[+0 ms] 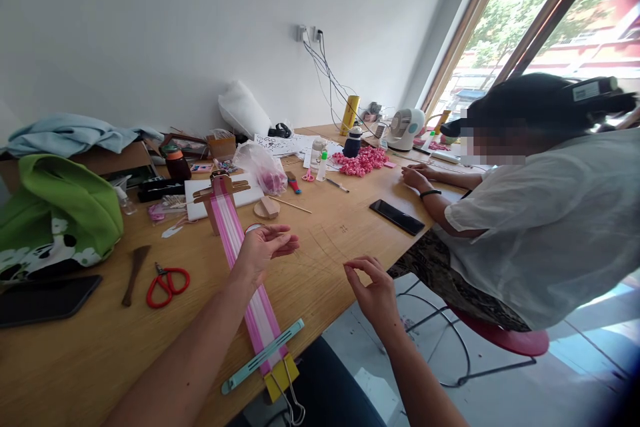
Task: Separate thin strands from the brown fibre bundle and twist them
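My left hand [265, 248] hovers above a narrow pink-and-white warp [245, 262] stretched on a small wooden loom frame [221, 192], its fingers curled. A small white round item [253, 228] lies just past the thumb. My right hand [373, 293] is over the table edge to the right of the warp, with thumb and forefinger close together. Any fine thread in either hand is too thin to tell. A pale teal flat stick [263, 357] crosses the warp near me, and a yellow clamp [281, 377] holds its near end.
A seated co-worker [540, 213] in a white shirt rests both arms on the wooden table [325, 260]. Nearby lie a black phone [397, 217], red-handled scissors [167, 285], a wooden disc [267, 208] and a heap of pink material [360, 160]. A green bag [55, 213] sits at the left.
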Demonstrator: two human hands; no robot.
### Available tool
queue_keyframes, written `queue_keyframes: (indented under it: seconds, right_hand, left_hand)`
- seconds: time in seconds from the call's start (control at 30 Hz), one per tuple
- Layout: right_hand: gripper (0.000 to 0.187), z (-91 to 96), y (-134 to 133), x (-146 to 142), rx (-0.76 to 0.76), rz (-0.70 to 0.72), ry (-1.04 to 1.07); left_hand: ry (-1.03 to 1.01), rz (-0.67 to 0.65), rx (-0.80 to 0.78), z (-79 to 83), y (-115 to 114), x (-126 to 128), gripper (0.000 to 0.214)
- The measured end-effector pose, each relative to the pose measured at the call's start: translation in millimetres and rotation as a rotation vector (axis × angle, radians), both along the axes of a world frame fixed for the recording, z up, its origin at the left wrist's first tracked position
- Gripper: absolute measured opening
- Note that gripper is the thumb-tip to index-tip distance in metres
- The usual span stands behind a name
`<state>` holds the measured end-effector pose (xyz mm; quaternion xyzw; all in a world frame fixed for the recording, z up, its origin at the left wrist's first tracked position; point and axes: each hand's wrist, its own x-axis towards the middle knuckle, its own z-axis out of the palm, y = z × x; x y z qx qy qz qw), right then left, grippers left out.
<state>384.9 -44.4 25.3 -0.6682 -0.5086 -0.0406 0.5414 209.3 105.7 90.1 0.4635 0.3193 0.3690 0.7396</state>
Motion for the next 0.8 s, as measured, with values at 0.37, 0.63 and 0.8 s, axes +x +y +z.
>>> queue_keyframes:
  seconds: [0.37, 0.63, 0.8]
  right_hand:
    - [0.028, -44.2, 17, 57, -0.154, -0.379, -0.025]
    - [0.032, -59.0, 17, 52, -0.338, -0.521, -0.221]
    - [0.029, -59.7, 18, 52, -0.332, -0.509, -0.184]
  left_hand:
    - [-0.027, 0.032, 0.001, 4.6, 2, -3, 0.031]
    - [0.000, -0.052, 0.012, 1.5, -3, 0, 0.031]
    - [0.010, -0.087, 0.006, -0.2, -4, 1, 0.033]
